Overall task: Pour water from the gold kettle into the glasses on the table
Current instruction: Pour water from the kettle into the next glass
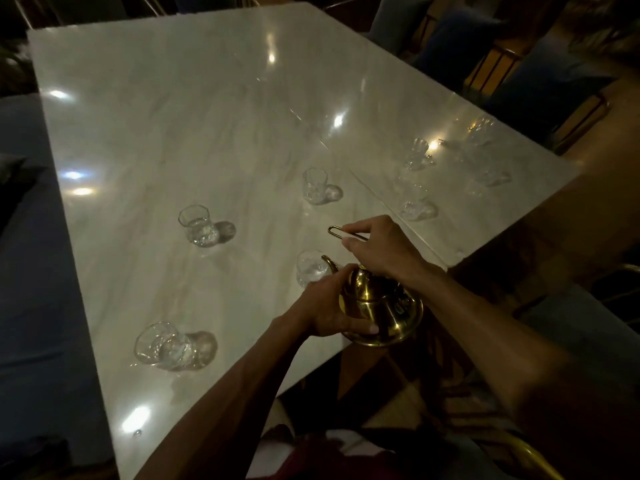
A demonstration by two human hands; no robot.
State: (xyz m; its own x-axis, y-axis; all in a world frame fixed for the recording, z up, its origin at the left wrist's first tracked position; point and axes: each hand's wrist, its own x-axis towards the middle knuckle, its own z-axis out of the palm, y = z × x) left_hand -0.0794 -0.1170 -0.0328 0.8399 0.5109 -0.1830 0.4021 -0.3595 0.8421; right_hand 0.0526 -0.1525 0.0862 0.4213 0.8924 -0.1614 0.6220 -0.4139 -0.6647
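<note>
The gold kettle [381, 308] hangs over the table's near edge, its spout above a clear glass [310, 268] with water in it. My right hand [381, 251] grips the kettle's thin wire handle from above. My left hand [329, 306] cups the kettle's body on its left side, thumb underneath. Other clear glasses stand on the white marble table [173, 133]: one [199, 225] to the left, one [315, 185] farther back, one [162, 346] at the near left. Whether water is running from the spout cannot be made out.
Several more glasses stand along the table's right side, among them one [417, 154] and another [415, 206]. Blue chairs [519, 71] line the far right. A blue bench [31, 271] runs along the left. The room is dim.
</note>
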